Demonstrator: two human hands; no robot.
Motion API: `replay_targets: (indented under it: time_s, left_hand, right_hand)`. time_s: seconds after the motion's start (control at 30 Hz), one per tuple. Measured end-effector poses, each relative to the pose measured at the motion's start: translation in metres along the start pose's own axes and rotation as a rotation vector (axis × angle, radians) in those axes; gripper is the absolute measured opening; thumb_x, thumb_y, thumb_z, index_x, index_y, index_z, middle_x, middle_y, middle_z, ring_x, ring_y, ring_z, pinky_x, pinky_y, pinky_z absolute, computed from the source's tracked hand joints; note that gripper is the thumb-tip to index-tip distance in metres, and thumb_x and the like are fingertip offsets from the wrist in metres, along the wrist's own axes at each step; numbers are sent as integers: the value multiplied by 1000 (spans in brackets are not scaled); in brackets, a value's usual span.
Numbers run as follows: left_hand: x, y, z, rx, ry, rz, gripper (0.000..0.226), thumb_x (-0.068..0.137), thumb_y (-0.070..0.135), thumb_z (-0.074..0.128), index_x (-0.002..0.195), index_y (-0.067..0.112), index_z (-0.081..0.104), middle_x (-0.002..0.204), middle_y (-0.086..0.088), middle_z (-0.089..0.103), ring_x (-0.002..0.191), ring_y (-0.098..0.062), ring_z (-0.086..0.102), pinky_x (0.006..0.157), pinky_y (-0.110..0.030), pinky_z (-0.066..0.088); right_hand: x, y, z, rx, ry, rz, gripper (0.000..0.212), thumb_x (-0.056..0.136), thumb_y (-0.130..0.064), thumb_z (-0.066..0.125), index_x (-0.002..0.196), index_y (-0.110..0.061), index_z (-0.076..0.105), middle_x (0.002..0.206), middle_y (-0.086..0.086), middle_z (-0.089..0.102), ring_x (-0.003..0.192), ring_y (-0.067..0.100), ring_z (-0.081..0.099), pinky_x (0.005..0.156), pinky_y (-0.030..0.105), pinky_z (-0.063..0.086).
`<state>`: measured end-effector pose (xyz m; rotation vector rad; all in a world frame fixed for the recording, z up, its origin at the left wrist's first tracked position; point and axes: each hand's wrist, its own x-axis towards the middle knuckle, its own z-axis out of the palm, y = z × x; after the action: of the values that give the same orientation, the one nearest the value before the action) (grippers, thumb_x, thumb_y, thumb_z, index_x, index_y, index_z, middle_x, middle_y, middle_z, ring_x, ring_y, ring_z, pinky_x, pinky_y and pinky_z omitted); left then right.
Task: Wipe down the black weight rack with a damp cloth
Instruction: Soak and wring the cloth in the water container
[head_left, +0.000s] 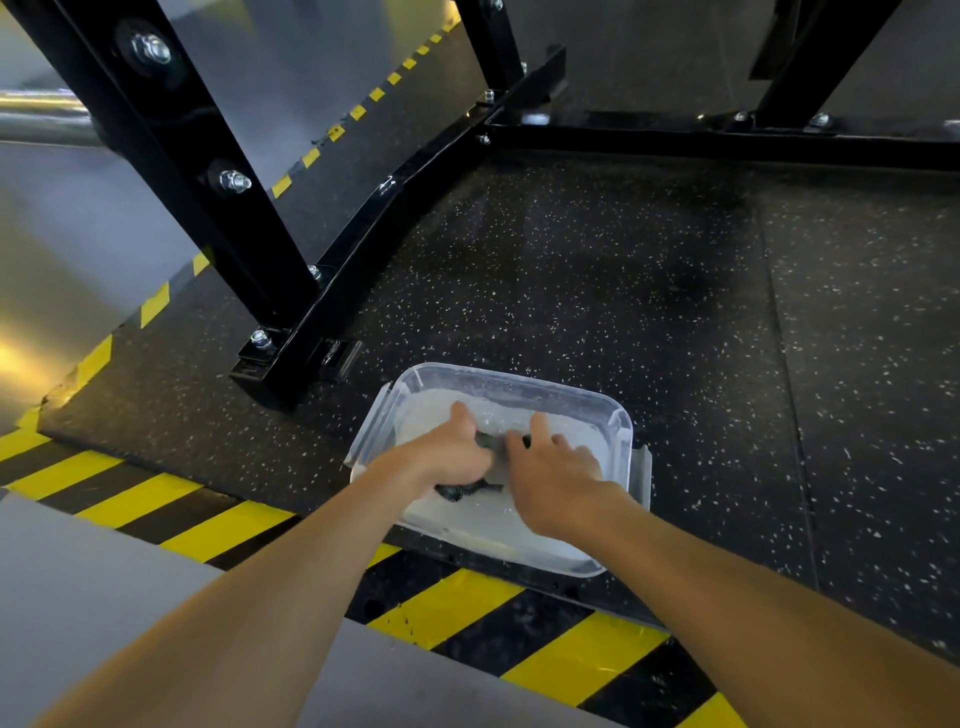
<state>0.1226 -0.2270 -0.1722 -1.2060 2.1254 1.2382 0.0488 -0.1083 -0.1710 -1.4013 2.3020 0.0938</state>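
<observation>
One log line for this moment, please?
stage: wetting dark cloth | left hand: grips cloth | right hand: at cloth, grip unclear | place: clear tub of water | black rack: not touched

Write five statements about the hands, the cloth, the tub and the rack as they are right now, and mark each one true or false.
1. The left hand and right hand are both in the clear tub. True.
2. The dark cloth lies on the rack. False: it is in the tub, gripped by the left hand.
3. The tub stands on the speckled floor, close to the rack's foot. True.
4. The right hand rests on the rack's upright. False: neither hand touches the rack.
5. The striped tape is red and white. False: it is yellow and black.
</observation>
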Motion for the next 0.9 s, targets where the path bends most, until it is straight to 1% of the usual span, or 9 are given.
replay_targets:
  time_s: [0.1,0.17,0.27,0.4,0.5,0.57,0.63,0.8,0.9]
  left_hand:
    - [4,-6,12,334,23,11,82,100,12,45,155,16,-15,154,-21,32,129,-33,49,100,-42,47]
    - [8,-8,18,473,21,-3,75,100,9,44,158,8,-4,160,-22,24,142,-35,35,113,-43,35]
    - [6,-3,19,331,26,57,37,98,6,46,134,0,53,129,-15,59,113,-28,57,92,-36,48]
    - [0,4,17,-254,-40,-91,32,100,10,41,121,2,64,110,-13,66,89,-21,58,62,-27,42]
    - [-8,9,12,-476,-27,-152,25,99,6,41,97,-2,65,85,-19,66,87,-38,66,52,-31,41]
    - [-15,14,7,-645,-70,-144,29,99,3,38,78,2,57,58,-14,57,53,-30,58,41,-25,36]
    - [-18,14,2,-642,-119,-117,29,100,3,36,74,7,50,53,-8,49,36,-14,39,35,-20,26]
    - [-13,4,-5,-369,-34,-20,7,97,11,51,99,9,44,73,-9,47,53,-15,42,41,-26,31]
    - [-8,0,4,95,16,64,45,93,20,61,125,14,29,99,-8,54,79,-20,55,54,-29,45]
  right_hand:
    - [-3,2,4,-259,-38,-71,53,93,-15,51,145,-11,39,154,14,17,135,32,29,103,46,33]
    - [-1,1,7,-146,-66,-55,42,94,-10,50,135,-9,52,148,15,36,133,31,39,102,42,37]
    - [12,-1,10,387,-84,118,27,95,-6,49,120,-6,60,120,15,62,97,27,58,76,33,45]
    - [22,-9,4,1144,-60,424,26,92,-7,52,117,-3,58,107,15,64,86,26,59,62,30,47]
    - [20,-20,-5,1286,3,434,14,96,-11,48,97,-2,59,78,13,56,59,23,50,45,24,39]
    - [17,-22,-11,1212,72,392,14,98,-11,43,88,-7,52,76,11,52,60,22,47,46,25,37]
    - [17,-15,-14,983,157,343,13,98,-9,41,106,-7,51,94,13,57,75,26,51,54,30,39]
    - [9,-6,-6,426,27,146,30,98,-21,46,125,-9,47,128,18,43,104,36,53,76,40,42]
    - [0,-4,2,-64,-4,14,43,97,-24,46,138,-15,42,142,14,27,127,36,34,101,48,31]
